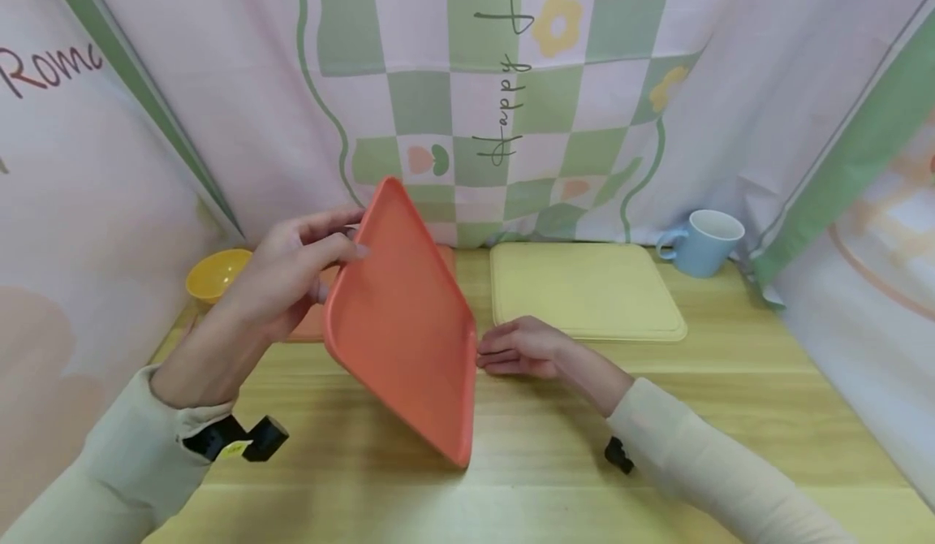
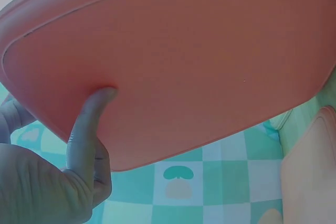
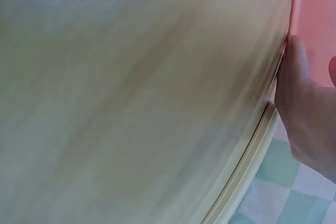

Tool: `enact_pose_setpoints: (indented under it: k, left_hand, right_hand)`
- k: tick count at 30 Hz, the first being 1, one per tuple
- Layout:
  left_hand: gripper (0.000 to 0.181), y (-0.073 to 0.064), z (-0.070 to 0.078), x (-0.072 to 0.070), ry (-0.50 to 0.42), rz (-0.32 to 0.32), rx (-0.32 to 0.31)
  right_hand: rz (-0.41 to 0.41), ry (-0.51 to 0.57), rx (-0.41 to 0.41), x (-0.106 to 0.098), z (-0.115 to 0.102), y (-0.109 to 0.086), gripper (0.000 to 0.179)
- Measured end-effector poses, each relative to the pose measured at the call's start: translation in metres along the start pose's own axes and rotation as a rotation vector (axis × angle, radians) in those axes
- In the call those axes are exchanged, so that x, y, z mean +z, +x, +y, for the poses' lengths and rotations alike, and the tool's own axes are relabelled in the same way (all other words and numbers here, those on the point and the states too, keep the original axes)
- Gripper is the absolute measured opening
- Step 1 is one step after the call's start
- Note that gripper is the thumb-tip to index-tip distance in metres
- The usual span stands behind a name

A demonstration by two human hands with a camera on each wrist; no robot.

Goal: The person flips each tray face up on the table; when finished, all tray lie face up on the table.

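An orange-red tray (image 1: 409, 317) with a raised rim stands steeply tilted, its lower edge at the wooden table. My left hand (image 1: 285, 272) grips its upper left edge, the thumb (image 2: 90, 116) pressed on the broad face and the other fingers behind. At the lower right side of the tray is my right hand (image 1: 529, 347), its extended fingertips right at the edge and low over the table. In the right wrist view the thumb stands apart from those fingers. A second orange-pink flat piece (image 1: 448, 261) lies behind the tilted tray, mostly hidden.
A pale yellow tray (image 1: 584, 288) lies flat at the back right, just beyond my right hand. Next to it stands a light blue mug (image 1: 703, 243). A yellow bowl (image 1: 217, 274) sits at the back left, partly behind my left forearm. Patterned cloth (image 1: 497, 105) encloses the table.
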State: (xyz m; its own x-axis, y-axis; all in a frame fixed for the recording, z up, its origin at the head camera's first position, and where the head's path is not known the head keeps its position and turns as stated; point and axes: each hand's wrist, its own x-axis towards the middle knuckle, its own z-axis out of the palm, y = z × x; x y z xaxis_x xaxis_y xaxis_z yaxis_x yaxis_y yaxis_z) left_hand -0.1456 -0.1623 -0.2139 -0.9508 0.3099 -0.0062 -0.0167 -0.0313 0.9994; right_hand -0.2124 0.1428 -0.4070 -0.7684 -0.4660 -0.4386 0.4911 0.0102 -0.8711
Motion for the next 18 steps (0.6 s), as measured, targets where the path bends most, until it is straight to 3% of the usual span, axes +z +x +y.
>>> enact_pose_setpoints:
  k: [6,12,18]
  left_hand:
    - [0.06,0.002,-0.004,-0.008,-0.055,0.042,-0.017]
    - [0.059,0.004,-0.008,-0.012,-0.113,0.045,-0.027]
    - [0.056,0.005,-0.006,-0.018,-0.041,0.044,-0.007]
  right_hand:
    - [-0.002,-0.01,-0.009,-0.01,-0.002,-0.004,0.053]
    - [-0.013,0.014,-0.026,-0.017,-0.002,-0.008,0.052]
    - [0.047,0.053,-0.06,-0.026,-0.006,-0.016,0.047]
